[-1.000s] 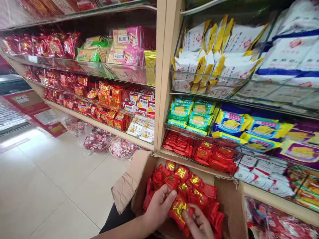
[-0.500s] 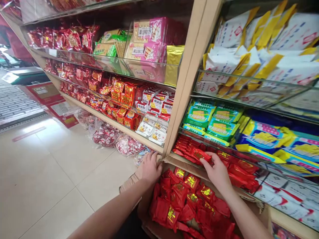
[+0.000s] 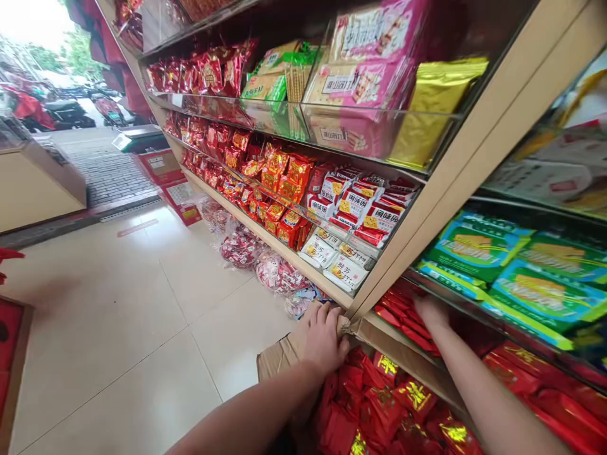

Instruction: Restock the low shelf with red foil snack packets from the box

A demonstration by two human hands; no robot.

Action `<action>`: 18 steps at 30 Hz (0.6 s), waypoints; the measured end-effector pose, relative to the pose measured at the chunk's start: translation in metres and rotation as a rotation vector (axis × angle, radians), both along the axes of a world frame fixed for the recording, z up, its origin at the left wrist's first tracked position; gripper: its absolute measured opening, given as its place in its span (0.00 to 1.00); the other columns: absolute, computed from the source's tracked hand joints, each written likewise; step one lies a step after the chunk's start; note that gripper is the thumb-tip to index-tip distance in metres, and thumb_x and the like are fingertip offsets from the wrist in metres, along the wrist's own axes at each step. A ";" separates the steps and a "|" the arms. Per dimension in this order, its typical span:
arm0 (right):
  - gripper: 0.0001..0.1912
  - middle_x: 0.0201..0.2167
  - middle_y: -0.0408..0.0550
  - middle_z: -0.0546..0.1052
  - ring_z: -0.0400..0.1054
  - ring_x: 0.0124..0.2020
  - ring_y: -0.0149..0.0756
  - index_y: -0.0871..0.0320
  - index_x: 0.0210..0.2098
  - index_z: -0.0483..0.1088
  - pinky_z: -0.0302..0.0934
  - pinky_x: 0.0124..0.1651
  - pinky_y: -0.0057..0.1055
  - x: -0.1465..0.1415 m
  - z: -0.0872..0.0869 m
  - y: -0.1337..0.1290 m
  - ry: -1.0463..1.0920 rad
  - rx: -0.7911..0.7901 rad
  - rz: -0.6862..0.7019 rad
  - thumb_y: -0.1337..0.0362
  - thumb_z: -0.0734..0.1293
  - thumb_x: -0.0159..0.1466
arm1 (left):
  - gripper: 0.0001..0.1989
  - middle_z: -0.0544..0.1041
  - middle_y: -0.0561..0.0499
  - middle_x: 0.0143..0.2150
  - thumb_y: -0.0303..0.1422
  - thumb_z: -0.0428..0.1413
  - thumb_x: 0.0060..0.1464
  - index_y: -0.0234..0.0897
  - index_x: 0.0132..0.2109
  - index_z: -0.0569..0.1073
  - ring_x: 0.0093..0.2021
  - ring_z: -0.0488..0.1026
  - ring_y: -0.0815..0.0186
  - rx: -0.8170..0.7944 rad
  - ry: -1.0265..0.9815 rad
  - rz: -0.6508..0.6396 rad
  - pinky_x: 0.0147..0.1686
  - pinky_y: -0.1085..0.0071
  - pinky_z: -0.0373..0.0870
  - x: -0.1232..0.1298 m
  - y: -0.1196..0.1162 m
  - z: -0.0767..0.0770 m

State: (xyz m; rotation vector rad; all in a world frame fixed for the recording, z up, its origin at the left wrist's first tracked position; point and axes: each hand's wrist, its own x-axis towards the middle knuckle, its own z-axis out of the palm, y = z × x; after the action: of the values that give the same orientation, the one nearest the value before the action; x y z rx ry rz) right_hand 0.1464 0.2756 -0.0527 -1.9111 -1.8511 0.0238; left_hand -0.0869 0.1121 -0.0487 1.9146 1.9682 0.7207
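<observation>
- The left hand [image 3: 325, 341] lies with bent fingers on a corner of the brown cardboard box [image 3: 393, 344]; I cannot tell if it grips
- The right hand [image 3: 430, 312] is inside the tan wooden shelves [image 3: 448, 189], fingers hidden, so I cannot tell what it holds
- Flat, shiny red packets [image 3: 403, 319] lie right by it
- Red packets with gold writing [image 3: 415, 395] sit in the box

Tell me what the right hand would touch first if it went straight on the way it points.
Most likely the red packets beneath the green packets: the right hand reaches in beside them. Its fingertips are hidden, so it may already touch them.
</observation>
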 end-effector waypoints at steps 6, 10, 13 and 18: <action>0.19 0.34 0.69 0.72 0.63 0.43 0.57 0.72 0.35 0.68 0.54 0.45 0.46 0.004 -0.018 0.000 -0.031 0.033 -0.072 0.62 0.54 0.56 | 0.31 0.57 0.46 0.57 0.32 0.54 0.38 0.40 0.54 0.60 0.58 0.49 0.54 -0.020 -0.019 0.010 0.56 0.56 0.48 0.000 0.001 0.000; 0.17 0.31 0.63 0.72 0.64 0.41 0.53 0.69 0.35 0.68 0.56 0.42 0.43 0.006 -0.021 -0.002 -0.059 0.033 -0.034 0.64 0.54 0.56 | 0.30 0.57 0.46 0.58 0.33 0.53 0.39 0.40 0.54 0.60 0.58 0.49 0.54 -0.031 -0.018 0.001 0.55 0.55 0.49 0.000 0.003 -0.001; 0.15 0.29 0.60 0.73 0.65 0.39 0.51 0.66 0.33 0.69 0.56 0.40 0.42 0.006 -0.019 0.001 -0.084 0.010 -0.010 0.66 0.54 0.56 | 0.31 0.56 0.46 0.58 0.33 0.53 0.39 0.40 0.54 0.59 0.58 0.49 0.54 -0.039 -0.012 -0.005 0.56 0.55 0.48 -0.001 0.003 -0.002; 0.15 0.30 0.62 0.73 0.65 0.39 0.53 0.66 0.33 0.70 0.56 0.42 0.43 0.006 -0.011 0.008 -0.134 -0.053 0.019 0.65 0.55 0.56 | 0.31 0.57 0.46 0.58 0.33 0.54 0.39 0.40 0.54 0.59 0.58 0.50 0.54 -0.052 -0.004 -0.001 0.55 0.56 0.49 -0.001 0.003 -0.004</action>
State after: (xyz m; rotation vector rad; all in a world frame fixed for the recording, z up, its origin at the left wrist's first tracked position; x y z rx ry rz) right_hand 0.1527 0.2832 -0.0634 -1.9744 -1.9743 -0.0513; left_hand -0.0880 0.1154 -0.0525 1.8825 1.9644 0.6655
